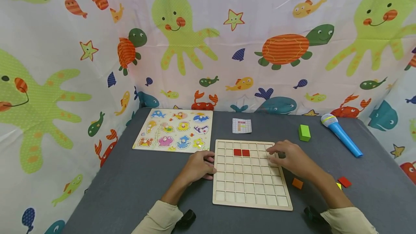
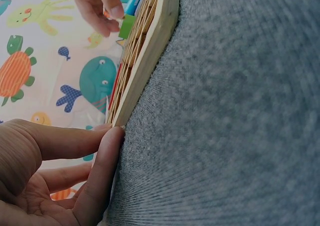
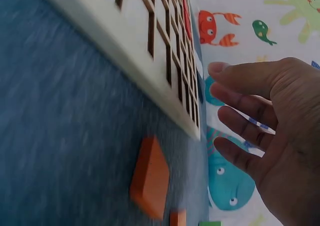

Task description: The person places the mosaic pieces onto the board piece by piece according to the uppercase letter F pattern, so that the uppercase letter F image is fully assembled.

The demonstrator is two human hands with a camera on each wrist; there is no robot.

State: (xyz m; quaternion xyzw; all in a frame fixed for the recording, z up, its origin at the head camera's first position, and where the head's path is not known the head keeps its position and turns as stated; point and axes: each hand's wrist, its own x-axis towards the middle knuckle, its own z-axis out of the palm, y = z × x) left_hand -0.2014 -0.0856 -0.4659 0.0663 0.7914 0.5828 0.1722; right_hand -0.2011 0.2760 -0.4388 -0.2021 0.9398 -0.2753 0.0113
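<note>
in the head view, your right forearm (image 1: 331, 190) hides part of the yellow piece (image 1: 339, 186), the printed card (image 1: 242, 126) has markings too small to read, and your left sleeve (image 1: 157, 216) leaves the bottom edge. your left wrist view cuts off your left hand (image 2: 57, 178) and the wooden grid board (image 2: 154, 48); your right wrist view crops your right hand (image 3: 280, 116) and blurs the orange block (image 3: 151, 178).
</note>
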